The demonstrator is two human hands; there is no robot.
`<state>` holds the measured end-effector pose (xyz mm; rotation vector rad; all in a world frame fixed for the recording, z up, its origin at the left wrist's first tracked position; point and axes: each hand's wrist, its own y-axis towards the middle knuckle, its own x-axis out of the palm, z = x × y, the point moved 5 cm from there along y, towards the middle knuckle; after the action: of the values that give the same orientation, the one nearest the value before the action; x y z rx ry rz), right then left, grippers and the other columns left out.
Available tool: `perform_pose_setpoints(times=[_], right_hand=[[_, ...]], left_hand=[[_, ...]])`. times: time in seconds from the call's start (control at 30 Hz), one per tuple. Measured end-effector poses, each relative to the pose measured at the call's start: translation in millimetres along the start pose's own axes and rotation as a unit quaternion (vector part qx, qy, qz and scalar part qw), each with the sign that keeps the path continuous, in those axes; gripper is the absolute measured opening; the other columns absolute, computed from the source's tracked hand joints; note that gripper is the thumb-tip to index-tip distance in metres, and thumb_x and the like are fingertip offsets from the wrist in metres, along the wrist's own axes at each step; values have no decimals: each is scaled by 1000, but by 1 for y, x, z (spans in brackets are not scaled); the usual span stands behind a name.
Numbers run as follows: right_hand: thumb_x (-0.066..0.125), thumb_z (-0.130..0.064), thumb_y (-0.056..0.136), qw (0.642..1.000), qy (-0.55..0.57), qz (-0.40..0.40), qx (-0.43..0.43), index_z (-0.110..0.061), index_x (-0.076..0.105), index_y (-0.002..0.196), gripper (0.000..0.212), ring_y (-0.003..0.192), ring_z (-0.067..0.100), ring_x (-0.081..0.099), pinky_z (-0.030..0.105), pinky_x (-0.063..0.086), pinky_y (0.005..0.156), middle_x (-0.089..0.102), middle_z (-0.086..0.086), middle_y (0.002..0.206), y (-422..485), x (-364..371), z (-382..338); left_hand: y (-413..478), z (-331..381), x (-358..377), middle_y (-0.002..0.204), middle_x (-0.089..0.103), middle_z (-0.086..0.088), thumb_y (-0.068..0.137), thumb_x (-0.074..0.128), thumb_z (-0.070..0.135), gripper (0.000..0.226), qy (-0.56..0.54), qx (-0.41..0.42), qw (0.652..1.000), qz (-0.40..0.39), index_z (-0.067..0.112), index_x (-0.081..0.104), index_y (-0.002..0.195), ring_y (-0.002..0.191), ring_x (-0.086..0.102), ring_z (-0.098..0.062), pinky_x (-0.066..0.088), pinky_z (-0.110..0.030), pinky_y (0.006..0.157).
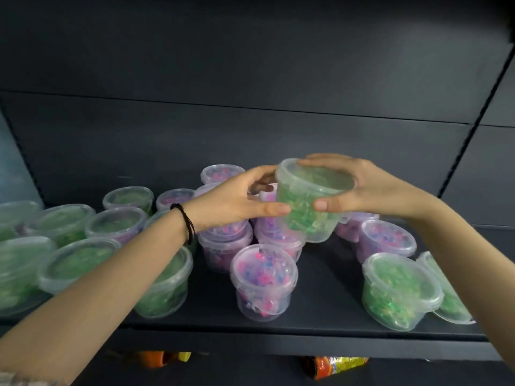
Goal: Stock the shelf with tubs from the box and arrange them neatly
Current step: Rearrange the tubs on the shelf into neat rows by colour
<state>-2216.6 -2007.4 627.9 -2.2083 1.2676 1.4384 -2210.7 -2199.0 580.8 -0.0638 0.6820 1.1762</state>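
Note:
A clear lidded tub of green beads is held tilted in the air above the dark shelf. My left hand grips its left side and my right hand grips its right side and lid. Below it stand several pink-and-blue bead tubs; the nearest pink tub sits near the shelf's front. Several green tubs crowd the left of the shelf. Another green tub stands at the front right, with a second one tipped beside it. The box is out of sight.
The shelf's dark back panel rises behind the tubs. An upright slotted post runs along the right side. Below the shelf's front edge lie colourful packets on a lower level.

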Motion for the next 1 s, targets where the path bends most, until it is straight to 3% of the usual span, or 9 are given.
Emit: perform_pose_setpoints(times=[0.17,0.27,0.37,0.5,0.67,0.8,1.0], right_hand=[[67,-76,53,999,8,-2,-40,-40,52,134,90,131,-5,37,20,26,110,44,-20,142,62,34,-50],[66,-74,59,998,15,-5,-66,-38,52,134,85,129,-6,35,15,25,105,42,-21,139,103,66,-88],[62,-73,62,995,24,-9,-94,-37,52,133,81,128,-5,35,14,23,102,43,-21,134,147,104,-127],[58,-74,61,992,43,-31,-111,-37,51,136,84,138,3,31,20,21,110,38,-10,149,207,158,-170],[63,-68,67,990,52,-65,-114,-37,50,137,78,140,7,29,20,20,108,34,-6,153,284,225,-211],[70,-57,75,991,60,-79,-96,-41,48,136,67,142,9,26,22,20,109,31,-6,154,341,270,-229],[78,-50,73,995,33,-80,-56,-36,46,140,75,143,13,22,23,17,108,26,-3,156,401,326,-232]], left_hand=[[-38,-6,-57,116,62,18,59,79,42,62,-45,4,994,96,38,52,115,112,59,-1,47,-19,94],[-65,-25,-108,122,63,9,63,80,34,68,-68,-21,989,133,24,53,125,113,60,-4,47,-22,96],[-97,-46,-162,127,62,6,61,75,47,79,-56,-34,985,158,19,51,131,118,58,-6,45,-27,100],[-136,-83,-234,116,69,6,51,82,61,81,-88,-76,976,186,25,58,120,110,64,-11,54,-28,88],[-169,-137,-320,114,70,2,46,83,65,87,-69,-114,971,197,22,61,118,108,65,-13,55,-30,86],[-179,-182,-375,109,70,0,65,77,39,54,-89,-136,970,183,21,61,114,109,65,-17,56,-25,80],[-178,-254,-427,123,65,-2,51,87,53,89,-90,-141,977,135,21,56,128,114,61,-12,52,-26,91]])
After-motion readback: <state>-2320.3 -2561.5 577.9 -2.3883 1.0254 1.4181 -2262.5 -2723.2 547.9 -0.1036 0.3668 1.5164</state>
